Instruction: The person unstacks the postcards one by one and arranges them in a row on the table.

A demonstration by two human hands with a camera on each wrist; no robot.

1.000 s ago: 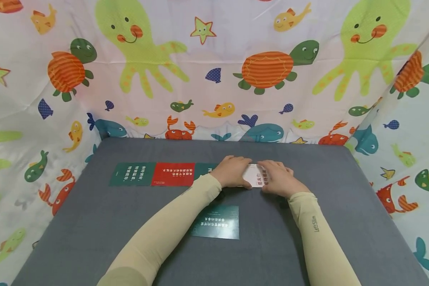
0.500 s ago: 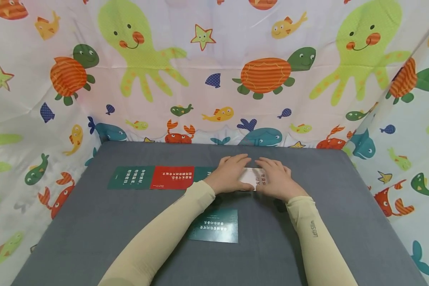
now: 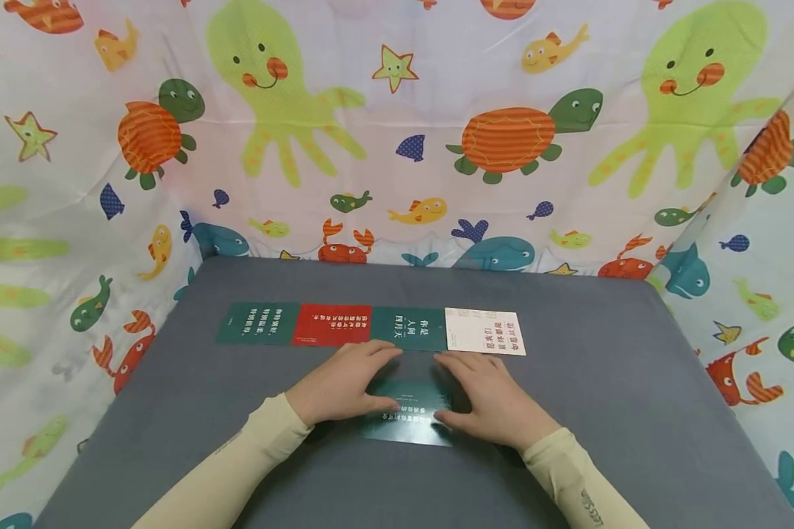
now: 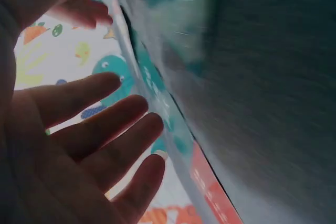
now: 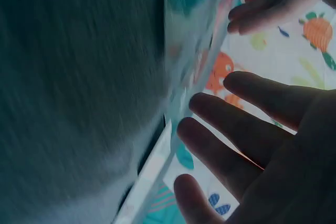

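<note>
In the head view a glossy green card (image 3: 407,430) with white lettering lies alone on the near part of the table. My left hand (image 3: 347,380) hovers over its left edge and my right hand (image 3: 496,400) over its right edge, fingers spread. Whether a fingertip touches it I cannot tell. Farther back, a row runs from a green card (image 3: 259,323) through a red card (image 3: 332,325) and another green card (image 3: 408,332) to a white card (image 3: 484,330) with dark red lettering. Both wrist views show the fingers extended with nothing held.
A dark grey cloth-covered table (image 3: 602,411) carries the cards. Behind it and along both sides hangs a white curtain (image 3: 370,158) printed with sea animals, meeting the table's back edge.
Both hands have left the white card and come back toward the near green card. The white card now lies uncovered at the row's right end, beside the green one.
</note>
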